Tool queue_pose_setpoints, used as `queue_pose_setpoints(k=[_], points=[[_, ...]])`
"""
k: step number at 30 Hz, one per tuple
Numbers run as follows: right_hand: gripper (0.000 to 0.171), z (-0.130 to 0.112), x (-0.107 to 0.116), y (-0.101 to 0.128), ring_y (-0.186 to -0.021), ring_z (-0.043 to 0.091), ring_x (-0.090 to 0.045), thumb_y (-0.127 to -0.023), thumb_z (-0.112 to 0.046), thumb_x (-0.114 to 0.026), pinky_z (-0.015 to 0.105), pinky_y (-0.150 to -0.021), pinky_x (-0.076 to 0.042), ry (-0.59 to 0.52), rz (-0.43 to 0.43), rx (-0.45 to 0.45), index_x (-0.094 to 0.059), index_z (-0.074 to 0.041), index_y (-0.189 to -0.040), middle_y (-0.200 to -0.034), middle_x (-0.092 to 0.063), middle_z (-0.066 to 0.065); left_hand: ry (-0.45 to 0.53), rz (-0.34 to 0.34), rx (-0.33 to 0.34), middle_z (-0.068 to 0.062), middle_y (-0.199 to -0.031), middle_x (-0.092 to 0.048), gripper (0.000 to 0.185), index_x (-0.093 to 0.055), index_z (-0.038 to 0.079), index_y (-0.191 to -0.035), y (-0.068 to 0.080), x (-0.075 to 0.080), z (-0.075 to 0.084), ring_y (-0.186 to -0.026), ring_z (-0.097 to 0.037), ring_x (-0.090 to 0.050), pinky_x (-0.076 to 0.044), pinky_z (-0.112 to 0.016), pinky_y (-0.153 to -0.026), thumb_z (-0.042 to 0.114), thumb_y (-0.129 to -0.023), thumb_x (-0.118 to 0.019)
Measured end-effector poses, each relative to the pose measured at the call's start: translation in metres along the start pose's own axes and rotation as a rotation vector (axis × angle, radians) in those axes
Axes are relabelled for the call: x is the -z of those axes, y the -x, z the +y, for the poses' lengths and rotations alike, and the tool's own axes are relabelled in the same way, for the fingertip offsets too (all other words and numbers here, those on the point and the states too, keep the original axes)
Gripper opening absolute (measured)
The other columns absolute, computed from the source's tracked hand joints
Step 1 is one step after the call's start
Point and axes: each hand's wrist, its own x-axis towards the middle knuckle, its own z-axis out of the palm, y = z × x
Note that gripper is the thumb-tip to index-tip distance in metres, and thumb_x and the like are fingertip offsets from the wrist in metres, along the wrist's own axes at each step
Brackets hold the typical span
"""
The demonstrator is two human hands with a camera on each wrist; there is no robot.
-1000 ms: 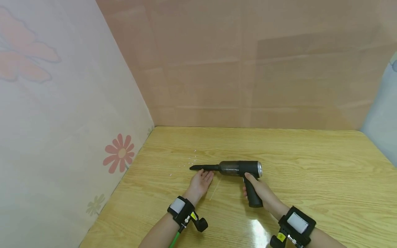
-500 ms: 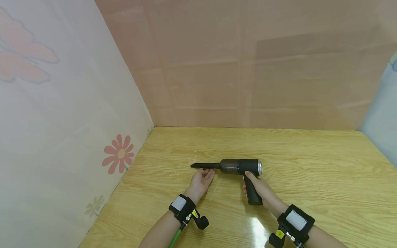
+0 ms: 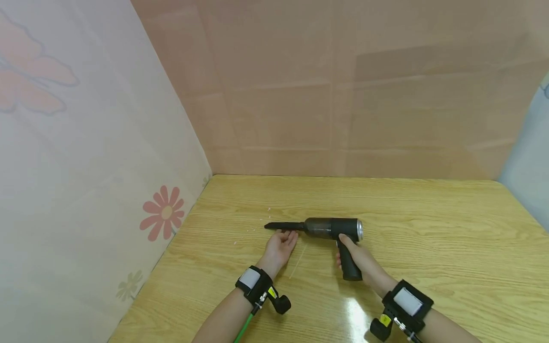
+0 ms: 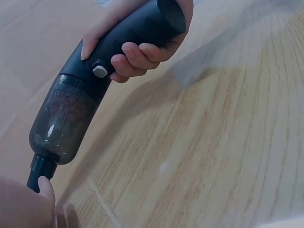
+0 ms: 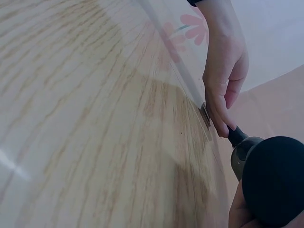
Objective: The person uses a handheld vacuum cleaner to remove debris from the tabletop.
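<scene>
Your right hand (image 3: pixel 358 259) was wrapped round the vacuum's (image 3: pixel 328 228) grip, fingers curled tight, while your left hand (image 3: pixel 280 245) lay relaxed beside the nozzle (image 3: pixel 283 226), fingertips touching it. You seemed to be mid-sweep, lining the tip up on the white crumbs (image 3: pixel 261 221) just beyond; the next move called for easing the tip left onto them. The vacuum sat mid-table (image 3: pixel 429 228), black, with a smoky clear dust cup and a silver rear end.

A home corner: wooden table (image 3: pixel 429 228) against flower-patterned wall (image 3: pixel 86 190).
</scene>
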Motion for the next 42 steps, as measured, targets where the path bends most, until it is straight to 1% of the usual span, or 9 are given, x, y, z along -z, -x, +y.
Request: queue_pose_setpoints(k=[4,9,13,20,25,32,39,42], points=[[0.058,-0.001,0.001,-0.001,-0.064,0.007,-0.059,-0.099,-0.053,-0.038,0.020,-0.057,-0.051,-0.002,0.012,-0.003,-0.040,0.002,-0.118,-0.074,-0.058,-0.003,0.006,-0.022,-0.001,-0.025,-0.158,-0.001,0.069,0.016,0.003,-0.151,-0.002,-0.001,0.000,-0.149,-0.033,-0.006,-0.014,-0.038,-0.126,-0.015,-0.094,-0.019],[0.059,-0.003,0.002,-0.002,-0.065,0.007,-0.057,-0.100,-0.053,-0.037,0.021,-0.059,-0.051,-0.003,0.000,0.000,-0.038,0.002,-0.120,-0.077,-0.058,-0.003,0.016,-0.039,-0.005,-0.026,-0.159,0.001,0.069,0.015,0.001,-0.150,-0.004,-0.005,0.000,-0.149,-0.034,-0.004,-0.012,-0.039,-0.127,-0.017,-0.092,-0.017],[0.059,-0.004,0.002,-0.002,-0.067,0.007,-0.057,-0.100,-0.053,-0.036,0.021,-0.059,-0.050,-0.003,-0.005,0.001,-0.037,0.002,-0.122,-0.078,-0.058,-0.002,0.014,-0.035,-0.009,-0.026,-0.159,0.002,0.069,0.014,0.001,-0.151,-0.005,-0.007,0.000,-0.149,-0.034,-0.003,-0.012,-0.039,-0.127,-0.018,-0.092,-0.016],[0.060,-0.005,0.002,-0.003,-0.067,0.008,-0.058,-0.100,-0.052,-0.036,0.022,-0.060,-0.050,0.013,0.011,0.004,-0.038,0.004,-0.123,-0.078,-0.058,-0.002,0.019,-0.024,-0.014,-0.027,-0.158,0.004,0.071,0.016,0.002,-0.150,-0.009,-0.007,-0.002,-0.149,-0.035,-0.003,-0.012,-0.040,-0.127,-0.019,-0.090,-0.016],[0.060,-0.005,0.001,-0.003,-0.068,0.008,-0.059,-0.101,-0.051,-0.036,0.021,-0.060,-0.050,0.020,0.023,0.022,-0.040,0.005,-0.123,-0.079,-0.059,-0.002,0.014,-0.028,-0.023,-0.027,-0.158,0.004,0.073,0.015,0.002,-0.150,-0.010,-0.008,-0.001,-0.149,-0.035,-0.004,-0.013,-0.040,-0.126,-0.020,-0.089,-0.016],[0.061,-0.005,-0.001,-0.005,-0.067,0.007,-0.059,-0.100,-0.052,-0.037,0.021,-0.058,-0.051,-0.008,0.002,0.015,-0.039,0.004,-0.124,-0.078,-0.059,-0.002,0.000,-0.025,-0.027,-0.027,-0.159,0.000,0.071,0.013,0.002,-0.151,-0.010,-0.004,0.001,-0.149,-0.034,-0.006,-0.014,-0.040,-0.126,-0.019,-0.091,-0.017],[0.060,-0.006,-0.001,-0.005,-0.064,0.006,-0.059,-0.100,-0.051,-0.038,0.020,-0.057,-0.052,-0.012,-0.015,0.022,-0.039,0.005,-0.122,-0.075,-0.060,-0.003,0.012,-0.014,-0.028,-0.026,-0.159,0.003,0.074,0.014,0.004,-0.151,-0.009,-0.004,0.002,-0.149,-0.034,-0.004,-0.013,-0.040,-0.126,-0.021,-0.088,-0.016],[0.060,-0.006,-0.002,-0.005,-0.064,0.006,-0.060,-0.100,-0.050,-0.039,0.021,-0.057,-0.052,-0.012,-0.009,0.018,-0.039,0.005,-0.122,-0.075,-0.060,-0.004,0.010,-0.010,-0.033,-0.026,-0.159,0.003,0.075,0.015,0.003,-0.151,-0.008,-0.005,0.002,-0.149,-0.034,-0.004,-0.013,-0.040,-0.126,-0.022,-0.087,-0.016]])
